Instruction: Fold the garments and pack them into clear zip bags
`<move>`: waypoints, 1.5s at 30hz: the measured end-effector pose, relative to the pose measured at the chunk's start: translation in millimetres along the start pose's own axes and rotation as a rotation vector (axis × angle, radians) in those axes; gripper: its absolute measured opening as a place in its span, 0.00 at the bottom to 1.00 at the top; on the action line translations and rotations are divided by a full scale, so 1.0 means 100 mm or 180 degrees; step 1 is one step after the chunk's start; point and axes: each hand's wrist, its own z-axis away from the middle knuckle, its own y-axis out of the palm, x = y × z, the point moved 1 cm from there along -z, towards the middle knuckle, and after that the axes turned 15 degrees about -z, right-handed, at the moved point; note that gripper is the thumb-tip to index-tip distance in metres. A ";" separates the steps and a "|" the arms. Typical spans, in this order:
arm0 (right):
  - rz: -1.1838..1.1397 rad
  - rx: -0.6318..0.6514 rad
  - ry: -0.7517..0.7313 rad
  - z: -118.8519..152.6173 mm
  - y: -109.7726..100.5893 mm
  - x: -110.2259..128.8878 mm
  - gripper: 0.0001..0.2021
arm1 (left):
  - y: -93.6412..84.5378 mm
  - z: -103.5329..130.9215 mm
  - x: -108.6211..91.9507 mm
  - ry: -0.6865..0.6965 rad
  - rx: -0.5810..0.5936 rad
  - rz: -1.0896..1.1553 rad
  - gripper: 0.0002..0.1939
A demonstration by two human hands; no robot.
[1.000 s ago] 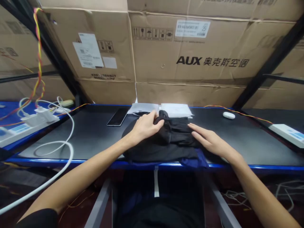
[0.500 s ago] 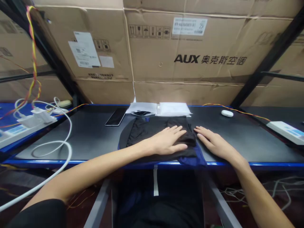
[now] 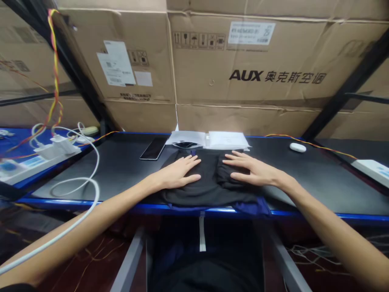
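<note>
A black garment (image 3: 206, 182) with dark blue parts lies folded on the dark table mat, close to the table's front edge. Flat on its left part rests my left hand (image 3: 179, 172), fingers spread and holding nothing. My right hand (image 3: 253, 168) lies on the bunched right part of the cloth, its fingers also spread. A blue piece of the fabric (image 3: 253, 207) hangs slightly over the front edge. Just behind the garment are an opened white packet (image 3: 190, 137) with something dark inside and a second white packet (image 3: 227, 140).
A phone (image 3: 154, 148) lies left of the packets. Farther right is a small white case (image 3: 298, 147). A power strip (image 3: 39, 162) with a looping white cable (image 3: 97, 190) is at the left, another white strip (image 3: 372, 170) at the right. Cardboard boxes (image 3: 206, 89) stand behind.
My left hand has moved left across the garment. My right hand has come from the bare mat onto the garment's right side. The view has shifted slightly.
</note>
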 end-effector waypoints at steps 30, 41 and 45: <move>0.0026 -0.0017 -0.0066 0.02 0.09 -0.04 0.30 | 0.05 -1.25 0.04 0.0466 -0.0911 -0.1107 0.23; -0.0204 0.0341 0.0033 0.05 -0.03 0.00 0.43 | -0.03 -0.53 -0.11 0.0858 -0.1398 -0.1079 0.20; -0.0016 0.0240 -0.0078 0.03 0.01 0.02 0.37 | -0.02 -0.36 -0.17 0.0747 -0.1253 -0.1133 0.23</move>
